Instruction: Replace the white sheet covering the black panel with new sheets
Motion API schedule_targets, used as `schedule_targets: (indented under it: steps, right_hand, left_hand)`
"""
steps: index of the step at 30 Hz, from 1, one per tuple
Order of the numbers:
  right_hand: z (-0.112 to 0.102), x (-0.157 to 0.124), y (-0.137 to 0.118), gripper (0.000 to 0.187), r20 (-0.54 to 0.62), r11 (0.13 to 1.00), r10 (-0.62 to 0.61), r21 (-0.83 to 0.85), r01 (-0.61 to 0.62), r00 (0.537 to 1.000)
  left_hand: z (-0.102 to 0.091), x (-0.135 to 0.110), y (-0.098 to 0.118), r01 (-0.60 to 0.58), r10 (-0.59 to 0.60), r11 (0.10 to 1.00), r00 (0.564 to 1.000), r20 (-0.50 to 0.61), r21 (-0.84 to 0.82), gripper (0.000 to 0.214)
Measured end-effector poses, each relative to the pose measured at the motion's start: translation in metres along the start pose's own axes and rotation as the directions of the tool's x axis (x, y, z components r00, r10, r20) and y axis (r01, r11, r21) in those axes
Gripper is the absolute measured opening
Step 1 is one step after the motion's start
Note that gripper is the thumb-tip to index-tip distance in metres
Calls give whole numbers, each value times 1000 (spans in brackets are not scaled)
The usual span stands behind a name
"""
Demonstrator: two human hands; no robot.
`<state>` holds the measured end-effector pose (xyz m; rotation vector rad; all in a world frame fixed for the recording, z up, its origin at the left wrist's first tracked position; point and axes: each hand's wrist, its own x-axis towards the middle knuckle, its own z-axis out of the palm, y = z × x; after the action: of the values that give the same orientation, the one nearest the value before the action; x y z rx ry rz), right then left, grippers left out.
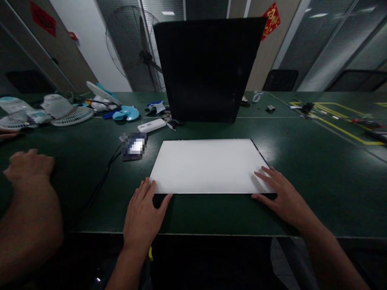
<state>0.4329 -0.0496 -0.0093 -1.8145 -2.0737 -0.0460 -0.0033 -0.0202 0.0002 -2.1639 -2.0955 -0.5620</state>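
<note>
Below the near edge of the green table (226, 219), darkness hides most things from us. Just inside that edge lies a white panel (202, 167). The left hand (142, 213), fingers spread, is at its near left corner; the right hand (281, 194), also spread, is at its near right corner. Whether either thumb goes under the panel, we cannot tell. To the left, another person's hand (30, 165) is curled, its forearm cut off. Beyond, a device (133, 147) is blurred into squares, its cable (110, 161) fading into shadow. Farther back, a black board (208, 68) stands, hiding part of the table's far edge, with fan parts (72, 116) heaped leftward. Behind, we see a standing fan (146, 57), partly hidden, and a red sign (272, 20)
</note>
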Motion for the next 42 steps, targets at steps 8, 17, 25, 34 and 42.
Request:
schedule_targets:
  steps: [8,17,25,34,42]
  right_hand:
    - [5,-1,4,78,16,996,92,12,-92,996]
    - [10,-2,9,75,-10,992,124,-12,-124,992]
    - [7,-3,8,78,24,993,112,-27,-112,993]
    - [12,-5,15,74,-84,967,253,-2,-254,964]
    - [-8,9,22,55,16,609,584,653,-451,812]
  left_hand:
    - [0,1,-1,-10,10,1000,1000,11,7,74]
    - [1,1,-1,-7,6,1000,1000,20,8,74]
    - [-1,0,1,16,-16,1000,1000,-4,12,80]
    - [5,1,-5,-35,35,999,999,4,10,72]
    - [2,2,-5,44,-43,999,998,39,-14,68]
